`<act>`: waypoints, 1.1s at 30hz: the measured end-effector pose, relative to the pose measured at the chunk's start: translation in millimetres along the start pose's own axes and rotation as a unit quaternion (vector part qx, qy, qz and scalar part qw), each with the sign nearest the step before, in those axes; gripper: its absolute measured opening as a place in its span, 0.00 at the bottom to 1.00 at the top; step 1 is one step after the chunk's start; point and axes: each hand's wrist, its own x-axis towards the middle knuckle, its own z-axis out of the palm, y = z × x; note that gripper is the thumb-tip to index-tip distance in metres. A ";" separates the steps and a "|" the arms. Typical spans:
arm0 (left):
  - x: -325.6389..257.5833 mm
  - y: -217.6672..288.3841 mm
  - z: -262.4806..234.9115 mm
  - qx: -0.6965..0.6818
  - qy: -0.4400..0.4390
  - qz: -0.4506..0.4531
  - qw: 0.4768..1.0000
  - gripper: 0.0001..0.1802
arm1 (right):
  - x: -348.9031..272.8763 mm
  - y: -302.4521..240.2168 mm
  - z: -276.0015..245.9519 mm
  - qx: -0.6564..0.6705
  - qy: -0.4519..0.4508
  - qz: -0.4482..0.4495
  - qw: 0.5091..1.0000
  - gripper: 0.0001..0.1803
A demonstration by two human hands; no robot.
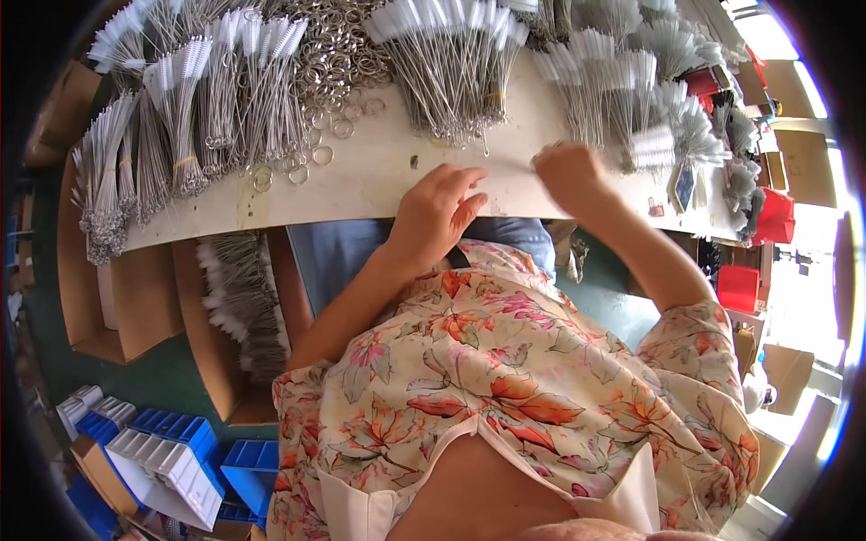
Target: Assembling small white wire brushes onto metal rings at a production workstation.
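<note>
Over the front edge of the table, my left hand [437, 212] is half curled, its thumb and fingertips apart with nothing seen between them. To its right, my right hand [573, 176] is closed and slightly smeared by motion. A faint blurred streak lies beside its fingertips; what the fingers hold cannot be made out. Just beyond the hands lies a fan of white-bristled wire brushes [448, 77], their looped wire ends toward me. More such brushes [591, 86] lie past my right hand. Loose metal rings [338, 54] are heaped to the left of the middle bundle.
Several brush bundles [180, 117] cover the left of the white table [361, 185]. Below stand cardboard boxes [144, 302], one with brushes [244, 298] inside. Blue and white plastic bins [167, 460] sit at lower left. Red containers [738, 287] are at the right.
</note>
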 end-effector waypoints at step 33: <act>60.7 -47.7 -100.9 0.306 0.081 -0.034 0.948 0.06 | 29.0 -12.3 -63.4 0.811 0.193 -0.008 0.552 0.05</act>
